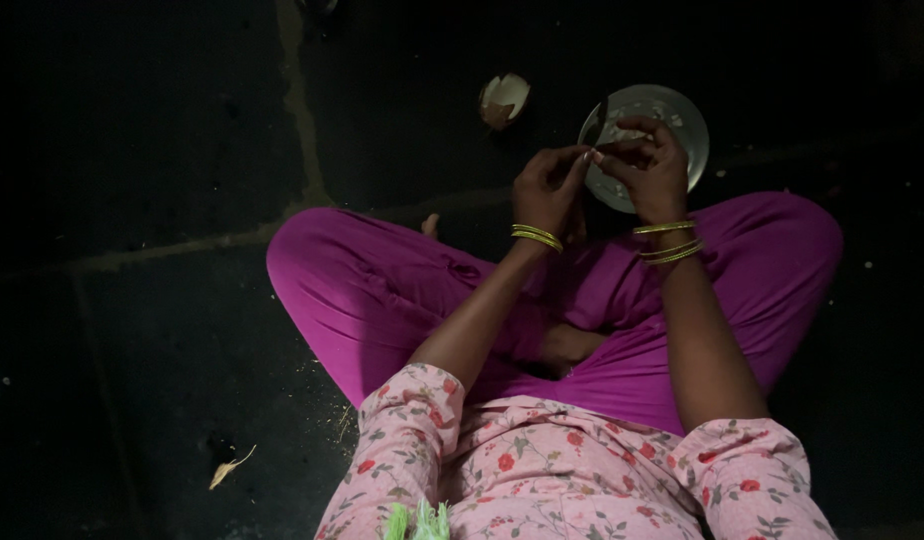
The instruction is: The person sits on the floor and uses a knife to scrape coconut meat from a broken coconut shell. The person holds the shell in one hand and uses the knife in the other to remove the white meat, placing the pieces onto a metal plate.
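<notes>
- Husk scrap [229, 467]: on the dark stone floor [162, 130], well apart from both hands, far left.
- Broken shell piece [504, 98]: on the floor, just beyond the left fingertips.
- Left hand [548, 190]: fingertips pinched together on a small item, too small to identify.
- Right hand [650, 168]: fingers curled around a knife [599, 124], blade pointing away.
- Steel plate [682, 112]: directly beneath the right fingers.

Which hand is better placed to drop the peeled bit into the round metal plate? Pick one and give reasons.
Right hand, probably: it sits directly over the round metal plate and seems to hold a small blade. The left hand is beside the plate, over the lap.
</notes>
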